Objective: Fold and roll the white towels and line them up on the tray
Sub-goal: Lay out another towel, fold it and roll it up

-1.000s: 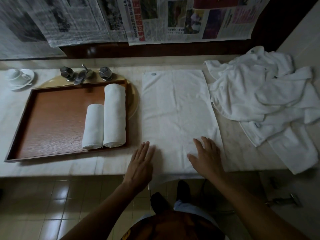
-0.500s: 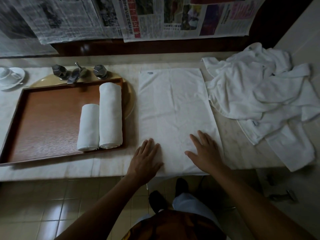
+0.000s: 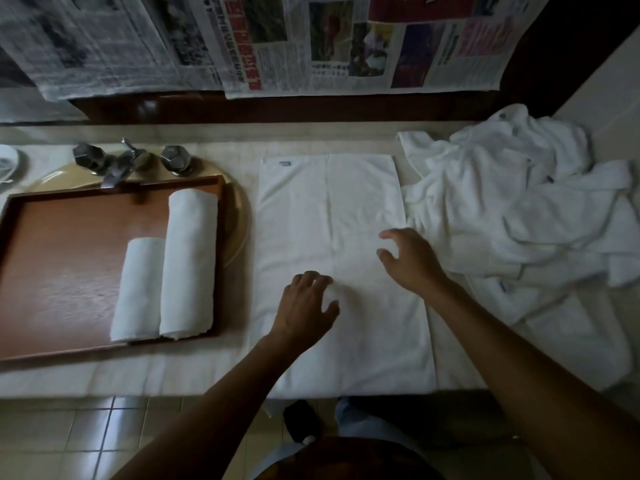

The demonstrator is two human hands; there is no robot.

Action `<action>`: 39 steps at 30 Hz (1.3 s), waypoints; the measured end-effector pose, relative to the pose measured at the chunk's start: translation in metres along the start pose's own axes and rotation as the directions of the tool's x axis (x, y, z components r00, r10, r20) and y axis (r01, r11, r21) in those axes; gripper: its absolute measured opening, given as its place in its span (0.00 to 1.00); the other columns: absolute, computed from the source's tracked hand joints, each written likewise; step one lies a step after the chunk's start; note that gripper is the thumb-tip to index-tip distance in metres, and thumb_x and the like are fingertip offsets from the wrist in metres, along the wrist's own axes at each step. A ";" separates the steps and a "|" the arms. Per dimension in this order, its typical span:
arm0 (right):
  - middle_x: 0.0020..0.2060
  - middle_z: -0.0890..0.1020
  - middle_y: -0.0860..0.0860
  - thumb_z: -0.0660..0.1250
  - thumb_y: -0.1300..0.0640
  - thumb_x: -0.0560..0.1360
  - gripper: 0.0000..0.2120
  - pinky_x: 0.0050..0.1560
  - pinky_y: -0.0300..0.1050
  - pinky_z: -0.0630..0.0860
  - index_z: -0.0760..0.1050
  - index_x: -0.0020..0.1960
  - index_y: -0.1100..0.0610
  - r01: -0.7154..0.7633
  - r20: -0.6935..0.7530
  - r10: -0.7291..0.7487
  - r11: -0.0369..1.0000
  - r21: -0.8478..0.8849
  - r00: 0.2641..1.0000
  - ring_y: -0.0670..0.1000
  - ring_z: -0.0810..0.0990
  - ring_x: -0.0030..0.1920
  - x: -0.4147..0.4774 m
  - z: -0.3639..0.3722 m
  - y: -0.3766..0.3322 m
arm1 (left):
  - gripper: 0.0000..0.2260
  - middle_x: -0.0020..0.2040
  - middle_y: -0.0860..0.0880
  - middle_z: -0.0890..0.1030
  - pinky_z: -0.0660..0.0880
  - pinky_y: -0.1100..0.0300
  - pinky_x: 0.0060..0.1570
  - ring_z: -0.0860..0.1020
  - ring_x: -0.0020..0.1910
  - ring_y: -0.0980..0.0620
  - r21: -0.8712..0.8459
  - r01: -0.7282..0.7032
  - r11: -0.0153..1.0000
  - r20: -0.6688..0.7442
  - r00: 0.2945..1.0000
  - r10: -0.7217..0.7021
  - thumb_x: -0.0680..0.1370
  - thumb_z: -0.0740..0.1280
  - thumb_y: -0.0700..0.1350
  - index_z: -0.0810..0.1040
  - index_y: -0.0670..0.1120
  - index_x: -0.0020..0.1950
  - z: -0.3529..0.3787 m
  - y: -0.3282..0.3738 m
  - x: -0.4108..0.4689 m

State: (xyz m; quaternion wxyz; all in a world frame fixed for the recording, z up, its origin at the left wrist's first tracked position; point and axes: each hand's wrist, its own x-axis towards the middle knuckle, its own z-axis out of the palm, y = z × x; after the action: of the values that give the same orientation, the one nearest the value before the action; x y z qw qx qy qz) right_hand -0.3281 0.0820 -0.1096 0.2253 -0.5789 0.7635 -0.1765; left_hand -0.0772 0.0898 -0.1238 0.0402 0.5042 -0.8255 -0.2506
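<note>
Head view: flat white towel [image 3: 332, 244] mid-desk [image 3: 173, 375], near edge at the desk lip. Left hand [image 3: 304, 306] on its near-centre, fingers bent; can't tell if they pinch cloth. Right hand [image 3: 412, 261] at the towel's 3 o'clock side, fingers loosely curled, nothing held. Tray [image 3: 69, 271] at 9 o'clock holds two rolled towels [image 3: 190, 261], touching. Loose towel pile [image 3: 519, 220] at 2 o'clock.

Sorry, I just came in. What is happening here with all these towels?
A person works on white towels at a counter. The left hand and right hand are over a flat towel, fingers loosely curled; whether the left grips it is unclear. A short rolled towel and a long rolled towel lie side by side on the tray. A heap of loose towels lies to the right.
</note>
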 end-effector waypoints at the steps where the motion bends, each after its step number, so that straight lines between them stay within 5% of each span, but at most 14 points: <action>1: 0.60 0.80 0.57 0.71 0.53 0.78 0.17 0.62 0.51 0.76 0.78 0.66 0.56 -0.002 -0.013 0.002 1.000 0.011 1.000 0.58 0.80 0.61 0.020 -0.008 0.002 | 0.22 0.70 0.48 0.76 0.72 0.52 0.67 0.72 0.68 0.48 -0.025 -0.007 1.000 0.000 1.000 0.007 0.81 0.66 0.56 0.74 0.49 0.73 0.003 0.011 0.011; 5: 0.63 0.80 0.56 0.68 0.51 0.81 0.19 0.63 0.51 0.76 0.74 0.70 0.55 -0.026 -0.065 0.030 0.998 0.062 0.997 0.57 0.80 0.62 0.102 -0.032 0.013 | 0.20 0.67 0.49 0.78 0.74 0.54 0.65 0.74 0.65 0.49 -0.132 0.016 0.991 -0.024 1.000 -0.020 0.81 0.67 0.53 0.75 0.48 0.71 0.019 0.055 0.047; 9: 0.61 0.80 0.59 0.65 0.49 0.81 0.18 0.60 0.52 0.74 0.72 0.67 0.57 -0.032 -0.037 0.030 0.997 -0.070 0.999 0.62 0.78 0.62 0.179 -0.041 0.028 | 0.21 0.68 0.49 0.77 0.74 0.53 0.65 0.74 0.65 0.48 -0.205 0.055 0.977 -0.036 0.997 -0.064 0.81 0.67 0.52 0.74 0.48 0.73 0.036 0.094 0.072; 13: 0.54 0.80 0.61 0.66 0.51 0.81 0.13 0.53 0.50 0.74 0.73 0.58 0.60 -0.031 -0.009 0.030 0.985 -0.171 1.000 0.64 0.79 0.57 0.225 -0.038 0.038 | 0.23 0.69 0.49 0.75 0.72 0.52 0.66 0.70 0.66 0.47 -0.141 0.056 0.988 0.010 0.998 -0.056 0.81 0.66 0.55 0.71 0.49 0.74 0.049 0.118 0.084; 19: 0.60 0.79 0.61 0.67 0.50 0.80 0.20 0.58 0.52 0.76 0.73 0.67 0.59 -0.056 0.024 0.062 0.975 -0.215 0.998 0.63 0.79 0.60 0.253 -0.034 0.037 | 0.22 0.67 0.48 0.70 0.71 0.49 0.65 0.69 0.64 0.46 -0.017 0.087 0.996 0.029 0.996 -0.087 0.81 0.63 0.60 0.71 0.49 0.71 0.063 0.131 0.093; 24: 0.56 0.82 0.58 0.67 0.51 0.77 0.16 0.58 0.50 0.77 0.78 0.60 0.60 -0.107 0.071 0.114 0.989 -0.106 0.991 0.60 0.81 0.57 0.265 -0.039 0.034 | 0.26 0.61 0.48 0.72 0.72 0.47 0.58 0.70 0.58 0.45 0.039 0.115 0.993 0.007 0.993 -0.116 0.78 0.64 0.66 0.73 0.48 0.65 0.068 0.138 0.101; 29: 0.33 0.85 0.55 0.65 0.55 0.78 0.09 0.51 0.48 0.83 0.80 0.46 0.60 -0.145 0.012 0.145 0.981 0.132 0.989 0.52 0.85 0.35 0.263 -0.063 0.027 | 0.26 0.57 0.48 0.71 0.71 0.46 0.55 0.69 0.54 0.45 0.056 0.155 0.986 0.031 0.987 -0.157 0.76 0.66 0.67 0.72 0.49 0.62 0.069 0.153 0.104; 34: 0.39 0.81 0.51 0.64 0.55 0.77 0.04 0.30 0.41 0.75 0.75 0.51 0.52 -0.151 -0.025 0.163 0.953 0.264 0.986 0.51 0.81 0.34 0.258 -0.088 0.026 | 0.10 0.50 0.48 0.72 0.72 0.48 0.48 0.70 0.47 0.46 0.047 0.124 0.991 0.019 0.992 -0.125 0.76 0.66 0.48 0.74 0.47 0.55 0.075 0.164 0.103; 39: 0.38 0.82 0.52 0.67 0.56 0.75 0.04 0.41 0.47 0.80 0.80 0.45 0.51 -0.156 0.087 0.130 0.865 0.477 0.988 0.52 0.83 0.38 0.253 -0.095 0.025 | 0.04 0.45 0.48 0.75 0.69 0.55 0.42 0.72 0.44 0.48 -0.339 0.151 0.929 0.052 0.989 -0.141 0.81 0.60 0.41 0.70 0.46 0.47 0.047 0.159 0.096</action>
State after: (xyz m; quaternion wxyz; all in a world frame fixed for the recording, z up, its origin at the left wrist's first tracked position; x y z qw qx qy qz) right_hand -0.4581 -0.1539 -0.0788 0.3947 -0.4507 0.7301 -0.3287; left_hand -0.2684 0.0836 -0.1099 0.0971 0.5460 -0.7302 -0.3991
